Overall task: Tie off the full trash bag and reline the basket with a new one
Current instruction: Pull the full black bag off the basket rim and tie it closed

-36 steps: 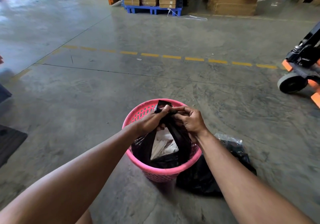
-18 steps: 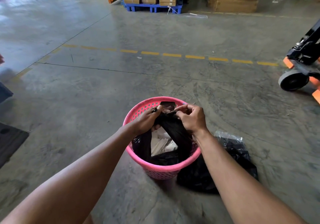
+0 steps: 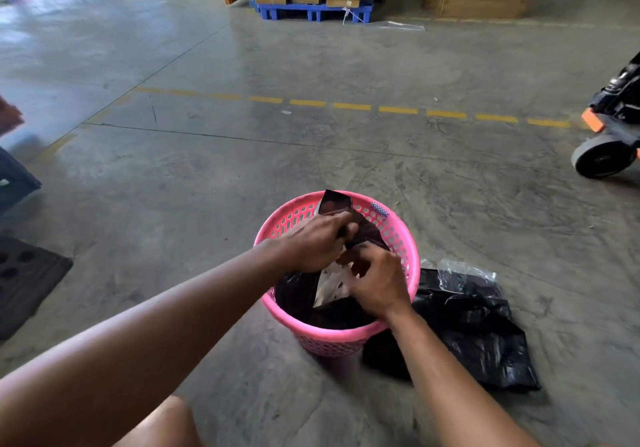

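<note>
A pink perforated basket (image 3: 332, 339) stands on the concrete floor below me. Inside it sits a full black trash bag (image 3: 298, 294) with white paper showing through its mouth. My left hand (image 3: 313, 244) grips one black bag strap, whose end sticks up over the far rim. My right hand (image 3: 377, 282) is closed on the other strap, just nearer and to the right, over the bag's mouth. A folded black new bag (image 3: 471, 322), partly in clear wrapping, lies on the floor against the basket's right side.
A pallet jack (image 3: 609, 141) with a black wheel and orange parts stands at the right edge. Dark mats (image 3: 24, 280) lie at the left. Stacked cartons on a blue pallet (image 3: 311, 10) stand far ahead, beyond a dashed yellow floor line (image 3: 353, 106).
The hands were side by side at the strap tops; now the left hand has crossed over the far side and the right hand has dropped lower and nearer, with one strap end sticking up.
</note>
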### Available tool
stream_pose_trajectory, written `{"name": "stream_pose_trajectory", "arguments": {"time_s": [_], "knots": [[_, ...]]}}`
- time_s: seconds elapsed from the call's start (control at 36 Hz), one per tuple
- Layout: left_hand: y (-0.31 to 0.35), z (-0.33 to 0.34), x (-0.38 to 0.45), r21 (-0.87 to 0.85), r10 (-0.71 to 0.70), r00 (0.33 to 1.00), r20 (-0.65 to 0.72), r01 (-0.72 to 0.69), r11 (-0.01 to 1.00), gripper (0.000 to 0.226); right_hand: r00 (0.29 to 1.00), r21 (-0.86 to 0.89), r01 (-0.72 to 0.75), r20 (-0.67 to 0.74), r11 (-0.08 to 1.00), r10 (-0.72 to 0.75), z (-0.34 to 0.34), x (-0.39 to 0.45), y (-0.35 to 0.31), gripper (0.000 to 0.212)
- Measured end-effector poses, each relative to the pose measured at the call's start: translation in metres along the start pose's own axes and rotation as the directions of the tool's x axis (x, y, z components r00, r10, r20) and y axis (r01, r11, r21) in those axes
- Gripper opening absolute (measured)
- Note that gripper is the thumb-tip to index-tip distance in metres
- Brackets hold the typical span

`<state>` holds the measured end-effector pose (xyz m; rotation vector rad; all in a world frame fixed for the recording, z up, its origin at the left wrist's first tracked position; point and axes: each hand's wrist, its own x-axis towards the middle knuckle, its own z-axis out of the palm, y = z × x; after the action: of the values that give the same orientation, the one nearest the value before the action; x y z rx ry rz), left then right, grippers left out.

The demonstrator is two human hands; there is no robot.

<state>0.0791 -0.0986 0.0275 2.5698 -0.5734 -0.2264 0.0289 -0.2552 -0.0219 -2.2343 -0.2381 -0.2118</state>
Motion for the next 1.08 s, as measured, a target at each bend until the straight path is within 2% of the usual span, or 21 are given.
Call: {"name": "stream_pose_trajectory", "arguments": {"time_s": [0.08,0.14,0.17,0.22,0.28,0.33,0.36,0.44,0.53,0.58,0.64,0.69,0.78,0.86,0.94,1.0,1.08], "knots": [[-0.018,0.011,-0.015,0.354,0.280,0.957,-0.074,-0.238,0.904,0.033,0.983,0.103,-0.064,-0.163,0.993,0.081,-0.018,0.017,-0.010,0.004],[-0.032,0.020,-0.020,0.455,0.385,0.919,-0.086,-0.308,0.835,0.032,0.987,0.079,-0.052,-0.146,0.995,0.063,-0.028,0.034,-0.019,0.024],[-0.036,0.023,-0.022,0.479,0.426,0.900,-0.095,-0.334,0.812,0.029,0.997,0.051,-0.019,-0.072,0.999,0.023,-0.032,0.043,-0.024,0.038],[-0.039,0.027,-0.026,0.498,0.501,0.855,-0.133,-0.379,0.780,0.023,0.984,0.027,0.057,0.167,0.998,-0.060,-0.031,0.065,-0.027,0.063],[-0.040,0.031,-0.026,0.493,0.546,0.820,-0.170,-0.409,0.768,0.021,0.901,0.029,0.104,0.421,0.994,-0.106,-0.030,0.084,-0.031,0.071],[-0.040,0.031,-0.027,0.464,0.542,0.820,-0.184,-0.414,0.783,0.022,0.811,-0.026,0.115,0.579,0.993,-0.079,-0.033,0.095,-0.037,0.060],[-0.041,0.031,-0.028,0.445,0.538,0.820,-0.196,-0.414,0.794,0.021,0.794,-0.076,0.138,0.605,0.987,-0.065,-0.037,0.099,-0.040,0.054],[-0.042,0.033,-0.032,0.386,0.481,0.843,-0.240,-0.371,0.844,0.017,0.838,-0.194,0.250,0.533,0.949,-0.112,-0.044,0.107,-0.050,0.037],[-0.042,0.040,-0.034,0.284,0.354,0.870,-0.344,-0.263,0.922,0.023,0.890,-0.261,0.333,0.404,0.906,-0.211,-0.050,0.109,-0.049,0.022],[-0.043,0.041,-0.035,0.169,0.231,0.882,-0.411,-0.175,0.970,0.031,0.912,-0.235,0.301,0.356,0.924,-0.206,-0.058,0.107,-0.044,0.015],[-0.048,0.040,-0.037,0.077,0.160,0.903,-0.398,-0.141,0.987,0.034,0.920,-0.131,0.219,0.358,0.967,-0.160,-0.064,0.103,-0.036,0.013],[-0.053,0.041,-0.041,0.106,0.201,0.914,-0.354,-0.174,0.979,0.029,0.925,-0.061,0.139,0.366,0.988,-0.107,-0.065,0.096,-0.029,0.014],[-0.051,0.044,-0.045,0.137,0.258,0.924,-0.283,-0.227,0.964,0.023,0.949,-0.025,0.088,0.306,0.996,-0.076,-0.058,0.092,-0.026,0.016],[-0.047,0.042,-0.045,0.151,0.257,0.917,-0.306,-0.220,0.964,0.023,0.933,-0.056,0.078,0.356,0.995,-0.053,-0.048,0.092,-0.033,0.026],[-0.043,0.039,-0.044,0.140,0.255,0.907,-0.335,-0.220,0.965,0.025,0.825,-0.142,0.096,0.565,0.985,0.001,-0.026,0.091,-0.034,0.048],[-0.043,0.039,-0.044,0.144,0.266,0.910,-0.317,-0.231,0.962,0.017,0.744,-0.197,0.112,0.666,0.974,0.049,-0.011,0.088,-0.030,0.059],[-0.045,0.042,-0.046,0.136,0.247,0.920,-0.306,-0.215,0.967,0.011,0.707,-0.224,0.163,0.706,0.961,0.045,0.004,0.079,-0.026,0.061]]}}
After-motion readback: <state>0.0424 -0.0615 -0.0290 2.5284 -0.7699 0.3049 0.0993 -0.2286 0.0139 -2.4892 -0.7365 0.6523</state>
